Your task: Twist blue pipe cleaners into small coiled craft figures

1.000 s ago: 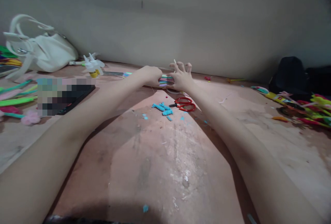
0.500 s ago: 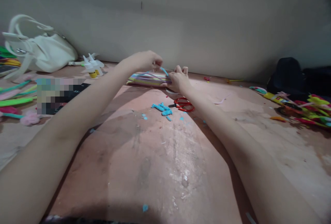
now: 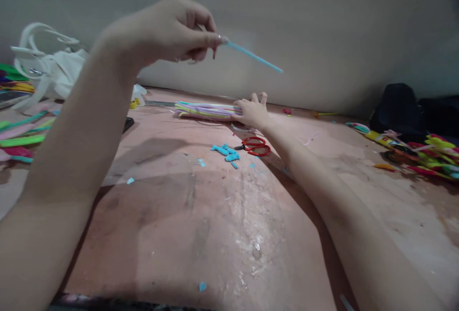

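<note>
Head view shows the left grip point(image 3: 175, 31) raised above the tabletop point(image 3: 193, 220), in front of the wall point(image 3: 322, 28). It is closed on one blue stem point(image 3: 255, 57), pinching it at one end between thumb and fingers. From the fingertips the stem goes out to the right and slopes downward, and its free end is in the air, appearing higher than the right grip point(image 3: 254, 111) and a little to the right of it. The right grip is at the right end of the bundle point(image 3: 206, 110) of coloured stems, which lies on the tabletop, lower than the left grip. Whether these fingers clasp the bundle or only press it, I cannot tell. Nearer to the camera, red scissors point(image 3: 263, 150) lie just beside twisted blue pieces point(image 3: 232, 157).
</note>
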Demonstrator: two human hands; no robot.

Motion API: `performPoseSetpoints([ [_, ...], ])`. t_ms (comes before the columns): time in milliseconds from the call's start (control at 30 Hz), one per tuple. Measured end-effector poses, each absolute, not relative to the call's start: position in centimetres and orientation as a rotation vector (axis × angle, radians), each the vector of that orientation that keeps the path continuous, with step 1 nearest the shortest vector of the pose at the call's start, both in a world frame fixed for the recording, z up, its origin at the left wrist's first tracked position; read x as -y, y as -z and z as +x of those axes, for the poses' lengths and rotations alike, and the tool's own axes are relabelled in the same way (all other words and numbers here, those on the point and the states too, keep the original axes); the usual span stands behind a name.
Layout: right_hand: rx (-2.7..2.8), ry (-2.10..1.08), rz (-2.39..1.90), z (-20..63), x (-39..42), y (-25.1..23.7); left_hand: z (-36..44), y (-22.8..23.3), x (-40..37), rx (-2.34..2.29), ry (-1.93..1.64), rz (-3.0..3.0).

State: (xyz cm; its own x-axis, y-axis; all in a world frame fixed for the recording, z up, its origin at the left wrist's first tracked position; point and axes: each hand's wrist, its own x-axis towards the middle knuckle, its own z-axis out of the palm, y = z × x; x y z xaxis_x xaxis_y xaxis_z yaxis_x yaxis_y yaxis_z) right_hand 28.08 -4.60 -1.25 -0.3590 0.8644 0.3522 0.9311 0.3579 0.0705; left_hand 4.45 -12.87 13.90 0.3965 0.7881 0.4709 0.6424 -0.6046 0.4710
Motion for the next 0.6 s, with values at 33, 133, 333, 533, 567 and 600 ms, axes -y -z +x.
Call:
performPoseSetpoints([
  [33, 2.378, 0.332, -1.569, 28.5, 4.6, 0.5, 4.7, -13.4, 13.1, -1.293, -0.889, 2.51],
  [133, 2.293, 0.218, -1.427, 30.2, 5.3, -2.4, 5.5, -11.4, 13.1, -1.345, -0.542, 2.689],
  [333, 2.34, -0.33, -1.034, 31.4, 11.0, -5.9, 6.1, -7.3, 14.1, -1.201, -0.663, 2.477],
  [533, 2.086, -0.788, -0.772, 29.8, 15.5, -3.0, 7.0, -5.0, 15.4, -0.956, -0.644, 2.149],
  [567, 2.001, -0.819, -0.784, 29.8, 15.4, -2.4, 7.0, -4.7, 15.4, -0.955, -0.622, 2.154],
  [600, 1.885, -0.855, -0.808, 29.9, 15.2, -1.8, 6.8, -4.5, 15.4, -0.974, -0.599, 2.173],
])
